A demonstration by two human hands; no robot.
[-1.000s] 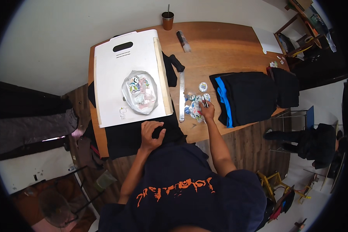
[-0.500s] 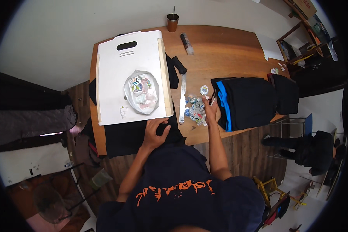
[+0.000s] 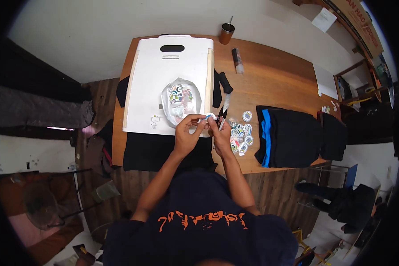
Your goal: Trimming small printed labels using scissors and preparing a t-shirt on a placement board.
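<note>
In front of me, over the near right corner of a white board, my two hands meet at a small round white-and-blue sticker. My left hand pinches one side of it, and my right hand has thumb and fingers closed on the other. A dark slim tool, perhaps snips, sticks out of my right hand; its exact kind is hidden. Beside that hand lie a loose round sticker and a pile of similar stickers. On the board rests a clear plastic bag of printed pieces.
Black cloth lies under the board. To the right are a folded black garment stack with a blue layer and a smaller dark stack. A ruler, a tube-shaped container and a brown cup stand or lie beyond.
My right hand has moved left from the sticker pile to meet my left hand, with a round sticker now between them. My left hand has risen from the board's near edge. The view has shifted.
</note>
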